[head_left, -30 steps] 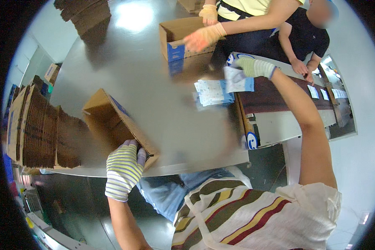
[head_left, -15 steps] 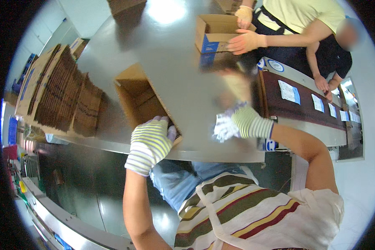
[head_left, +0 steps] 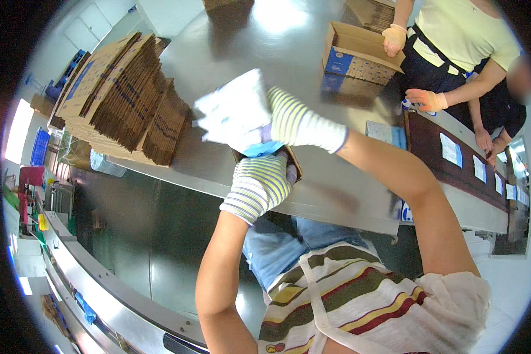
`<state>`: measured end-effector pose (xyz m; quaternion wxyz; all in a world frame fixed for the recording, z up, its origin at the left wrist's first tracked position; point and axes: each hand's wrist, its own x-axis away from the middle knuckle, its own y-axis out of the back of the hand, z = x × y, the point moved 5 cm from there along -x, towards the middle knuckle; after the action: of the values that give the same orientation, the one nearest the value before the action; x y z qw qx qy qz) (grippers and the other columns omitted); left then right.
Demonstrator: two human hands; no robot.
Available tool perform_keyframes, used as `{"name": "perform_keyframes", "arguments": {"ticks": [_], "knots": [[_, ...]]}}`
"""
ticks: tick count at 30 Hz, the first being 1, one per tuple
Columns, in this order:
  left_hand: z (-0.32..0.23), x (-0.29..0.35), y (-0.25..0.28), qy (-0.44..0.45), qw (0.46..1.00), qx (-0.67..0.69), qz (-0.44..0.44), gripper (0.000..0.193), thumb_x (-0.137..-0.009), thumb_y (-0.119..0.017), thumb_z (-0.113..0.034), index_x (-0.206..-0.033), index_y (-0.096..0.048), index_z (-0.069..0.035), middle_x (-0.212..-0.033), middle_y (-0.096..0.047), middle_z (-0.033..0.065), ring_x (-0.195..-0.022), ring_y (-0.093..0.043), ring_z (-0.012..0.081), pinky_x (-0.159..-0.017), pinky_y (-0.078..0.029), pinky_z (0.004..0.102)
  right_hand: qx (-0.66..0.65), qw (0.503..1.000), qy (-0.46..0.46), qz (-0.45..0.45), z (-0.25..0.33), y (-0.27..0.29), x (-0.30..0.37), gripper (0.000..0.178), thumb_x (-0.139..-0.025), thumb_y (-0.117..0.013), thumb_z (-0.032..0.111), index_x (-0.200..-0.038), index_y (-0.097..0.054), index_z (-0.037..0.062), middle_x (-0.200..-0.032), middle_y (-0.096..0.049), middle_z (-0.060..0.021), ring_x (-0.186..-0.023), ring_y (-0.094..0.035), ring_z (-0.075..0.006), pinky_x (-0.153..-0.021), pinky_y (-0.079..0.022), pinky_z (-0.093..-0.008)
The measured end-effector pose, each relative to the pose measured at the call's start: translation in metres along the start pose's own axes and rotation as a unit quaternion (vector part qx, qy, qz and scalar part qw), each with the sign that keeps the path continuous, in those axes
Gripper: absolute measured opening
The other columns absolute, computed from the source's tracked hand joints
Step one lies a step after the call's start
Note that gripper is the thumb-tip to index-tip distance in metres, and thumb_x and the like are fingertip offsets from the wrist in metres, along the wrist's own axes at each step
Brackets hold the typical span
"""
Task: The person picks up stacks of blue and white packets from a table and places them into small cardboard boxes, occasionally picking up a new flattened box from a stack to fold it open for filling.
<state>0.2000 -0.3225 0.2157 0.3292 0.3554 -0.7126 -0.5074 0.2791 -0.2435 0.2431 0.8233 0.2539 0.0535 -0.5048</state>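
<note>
My right hand (head_left: 305, 122), in a striped knit glove, grips a white-and-blue packet (head_left: 233, 106); its far part is blurred. The packet is above an open cardboard box (head_left: 297, 165) near the table's front edge and hides most of it. My left hand (head_left: 258, 182), gloved the same way, is closed over the near end of this box. Whether anything lies inside the box cannot be seen.
Flattened cartons (head_left: 115, 97) stand stacked at the left of the metal table (head_left: 360, 200). On the right, a dark conveyor belt (head_left: 433, 159) carries several packets, one lying at its near end (head_left: 386, 134). Across the table, a co-worker in orange gloves handles another open box (head_left: 360, 62).
My right hand has moved left from beside the conveyor, bringing the packet over the box. My left hand stays on the box. The view has shifted, and the co-worker's one hand now reaches toward the belt.
</note>
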Motion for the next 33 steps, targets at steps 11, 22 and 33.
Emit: {"name": "perform_keyframes", "arguments": {"ticks": [11, 22, 33], "knots": [[-0.012, -0.004, 0.010, -0.071, 0.994, -0.012, -0.081, 0.027, -0.081, -0.056, -0.026, -0.080, -0.064, -0.001, -0.071, -0.064, 0.0185, -0.065, -0.062, 0.0339, -0.061, -0.049, 0.0433, 0.523, 0.820, -0.082, 0.215, -0.046, -0.016, -0.002, 0.068, -0.072, -0.065, 0.038, -0.123, -0.050, -0.0054, -0.124, -0.054, -0.0208, -0.122, -0.046, -0.0283, -0.112, -0.017, -0.0515], [0.087, -0.082, 0.008, 0.076, 0.991, -0.105, 0.027, 0.033, -0.084, -0.055, -0.027, -0.106, -0.063, -0.004, -0.105, -0.064, 0.0196, -0.101, -0.061, 0.0325, -0.087, -0.048, 0.0416, 0.436, 0.897, 0.072, -0.030, 0.059, 0.021, 0.039, 0.089, -0.056, -0.077, 0.052, -0.122, -0.047, -0.0001, -0.125, -0.048, -0.0206, -0.120, -0.042, -0.0364, -0.103, -0.035, -0.0435], [0.066, -0.077, -0.020, -0.137, 0.931, -0.223, 0.254, 0.027, -0.087, -0.048, -0.022, -0.097, -0.065, -0.004, -0.098, -0.065, 0.0199, -0.096, -0.061, 0.0350, -0.082, -0.049, 0.0405, 0.427, 0.878, 0.179, 0.119, 0.036, -0.057, 0.122, 0.023, -0.085, -0.046, 0.022, -0.098, -0.062, 0.0124, -0.105, -0.059, -0.0116, -0.098, -0.058, -0.0273, -0.085, -0.046, -0.0415]]}}
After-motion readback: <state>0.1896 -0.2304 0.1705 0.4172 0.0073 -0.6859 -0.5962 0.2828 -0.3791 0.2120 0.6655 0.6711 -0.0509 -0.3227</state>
